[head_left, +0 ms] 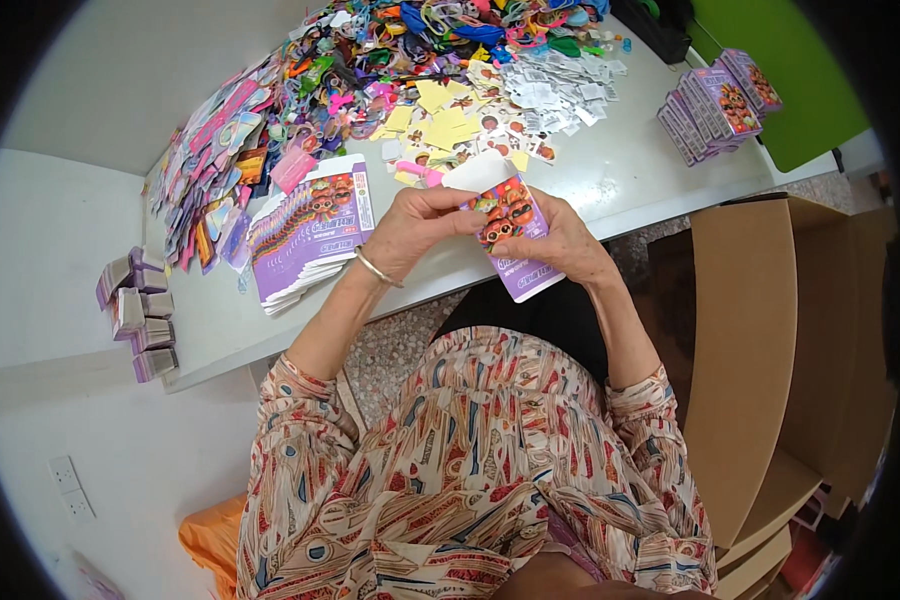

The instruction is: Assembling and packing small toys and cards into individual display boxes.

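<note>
Between my two hands, over the table's front edge, is a small purple carton (532, 280) with colourful cartoon pictures. Its white flap (475, 172) stands open at the far end. My left hand (418, 232) pinches the carton's left edge near the flap; a bangle circles that wrist. My right hand (570, 243) is wrapped round the right side, its thumb lying across the printed front. Whether anything is inside the carton I cannot tell. Just left of my left hand lies a fanned stack of flat purple cartons (295, 250) with white edges.
Piles of colourful small trinkets (370, 70), pink-purple packets (220, 150), yellow slips (435, 120) and white sachets (560, 90) cover the table's (630, 170) back. Filled-out purple boxes (710, 110) stand at far right, more purple cartons (138, 310) at left. An open cardboard box (740, 350) stands right.
</note>
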`<state>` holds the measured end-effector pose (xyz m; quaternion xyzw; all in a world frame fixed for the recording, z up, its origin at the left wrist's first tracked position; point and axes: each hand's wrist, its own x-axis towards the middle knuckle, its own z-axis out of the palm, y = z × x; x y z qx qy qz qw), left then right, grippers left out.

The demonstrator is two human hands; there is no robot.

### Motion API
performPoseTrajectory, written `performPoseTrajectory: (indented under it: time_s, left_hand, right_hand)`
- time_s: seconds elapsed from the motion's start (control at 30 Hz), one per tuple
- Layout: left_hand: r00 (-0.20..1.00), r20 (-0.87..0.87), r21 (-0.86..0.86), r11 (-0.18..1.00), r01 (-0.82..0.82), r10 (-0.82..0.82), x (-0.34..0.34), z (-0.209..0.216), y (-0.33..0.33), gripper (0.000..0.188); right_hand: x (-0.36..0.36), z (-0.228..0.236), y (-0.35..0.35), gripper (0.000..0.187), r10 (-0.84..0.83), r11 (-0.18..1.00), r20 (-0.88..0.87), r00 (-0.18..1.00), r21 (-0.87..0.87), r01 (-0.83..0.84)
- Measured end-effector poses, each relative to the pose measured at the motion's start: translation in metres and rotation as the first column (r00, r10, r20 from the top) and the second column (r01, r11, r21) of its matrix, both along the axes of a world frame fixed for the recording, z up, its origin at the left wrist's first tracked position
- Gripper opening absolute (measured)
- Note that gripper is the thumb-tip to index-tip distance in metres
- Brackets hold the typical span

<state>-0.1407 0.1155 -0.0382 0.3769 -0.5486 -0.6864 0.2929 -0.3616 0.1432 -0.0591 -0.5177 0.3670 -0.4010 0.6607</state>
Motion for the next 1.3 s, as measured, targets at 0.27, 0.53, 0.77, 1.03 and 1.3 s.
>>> performPoseTrajectory:
  time_s: [0.27, 0.53, 0.77, 1.03, 1.3]
  left_hand:
    - [0.939, 0.133, -0.147, 0.930, 0.336, -0.318, -0.004, 0.028, -0.007, 0.080]
    - [0.889, 0.387, -0.353, 0.852, 0.387, -0.244, -0.007, 0.015, 0.011, 0.063]
    - [0.923, 0.370, -0.772, 0.587, 0.243, 0.106, -0.033, 0.012, 0.025, 0.054]
    - [0.988, 0.067, -0.303, 0.946, -0.116, 0.142, -0.034, 0.009, 0.023, 0.034]
    - [0.975, 0.091, 0.056, 0.976, -0.210, 0.205, -0.032, 0.013, 0.024, 0.026]
  right_hand:
    - [-0.011, 0.005, 0.004, 0.056, 0.191, 0.982, -0.092, 0.977, 0.031, -0.189]
    - [-0.011, -0.002, 0.011, 0.055, 0.135, 0.989, 0.002, 0.991, 0.059, -0.135]
    - [-0.013, -0.006, 0.009, 0.053, 0.046, 0.988, 0.045, 0.998, 0.143, -0.052]
    - [-0.019, -0.012, 0.010, 0.053, 0.063, 0.993, -0.035, 0.997, 0.104, -0.059]
    - [-0.020, -0.004, 0.015, 0.054, 0.107, 0.994, -0.109, 0.988, 0.030, -0.105]
